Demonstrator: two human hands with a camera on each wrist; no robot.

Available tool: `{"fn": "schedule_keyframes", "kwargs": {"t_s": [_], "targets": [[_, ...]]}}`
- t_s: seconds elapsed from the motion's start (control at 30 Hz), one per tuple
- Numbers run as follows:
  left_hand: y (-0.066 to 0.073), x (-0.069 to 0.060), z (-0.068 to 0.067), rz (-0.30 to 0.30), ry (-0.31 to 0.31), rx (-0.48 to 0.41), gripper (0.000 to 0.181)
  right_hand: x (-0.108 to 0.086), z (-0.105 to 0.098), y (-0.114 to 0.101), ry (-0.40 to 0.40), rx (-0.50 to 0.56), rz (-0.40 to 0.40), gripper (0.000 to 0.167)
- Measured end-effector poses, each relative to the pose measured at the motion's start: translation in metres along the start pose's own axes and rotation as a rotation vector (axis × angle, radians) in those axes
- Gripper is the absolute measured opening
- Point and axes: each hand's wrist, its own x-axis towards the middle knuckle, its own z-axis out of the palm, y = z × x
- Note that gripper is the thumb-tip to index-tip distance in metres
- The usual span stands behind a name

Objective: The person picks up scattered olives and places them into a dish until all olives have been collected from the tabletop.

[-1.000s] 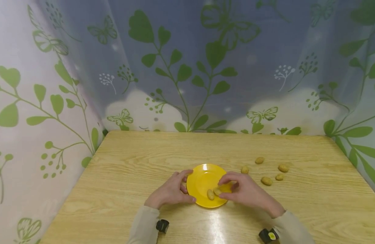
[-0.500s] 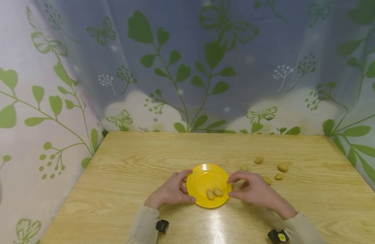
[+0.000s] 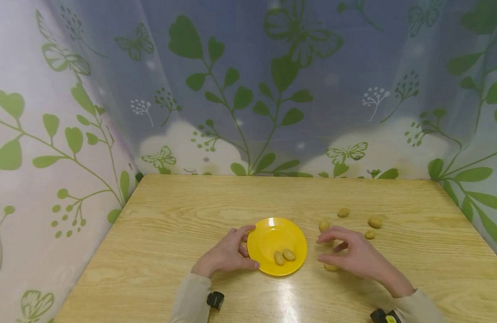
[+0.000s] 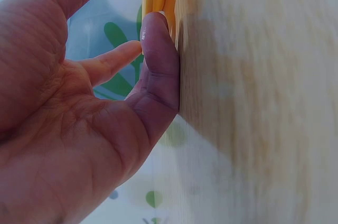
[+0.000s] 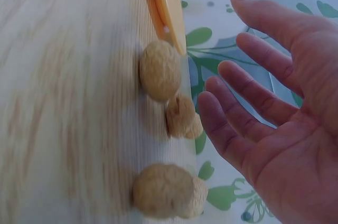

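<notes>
In the head view my left hand (image 3: 228, 252) holds the left rim of a yellow plate (image 3: 261, 240), its thumb at the front edge and fingers farther back. Two small potatoes (image 3: 289, 255) lie side by side on the plate near its front. To the right of the plate, my right hand (image 3: 355, 255) hovers over the table with thumb and fingers spread apart, holding nothing. Under it a potato (image 3: 330, 267) partly shows, and another potato (image 3: 324, 225) lies just beyond its fingertips. The right wrist view shows its relaxed fingers beside the potatoes (image 5: 160, 71).
Farther right on the wooden table (image 3: 192, 197) lie more potatoes, one at the back (image 3: 343, 212) and others near the right hand, such as a potato (image 3: 375, 223). A curtain (image 3: 248, 89) printed with leaves and butterflies borders the table's back and sides.
My right hand has let go of the second potato on the plate and moved right, off the plate. A potato near the front has come into sight beneath it. The left hand stays put.
</notes>
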Motion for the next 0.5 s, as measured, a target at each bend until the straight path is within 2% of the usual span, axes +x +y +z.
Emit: {"fn": "schedule_keyframes", "kwargs": {"t_s": [0.23,0.5], "targets": [[0.0,0.0,0.001,0.001,0.005,-0.008,0.095,-0.011,-0.009,0.003,0.032,-0.015,0.01,0.025],[-0.002,0.001,0.001,-0.003,0.002,0.001,0.095,-0.023,-0.018,0.013,0.076,-0.054,-0.031,0.025]]}}
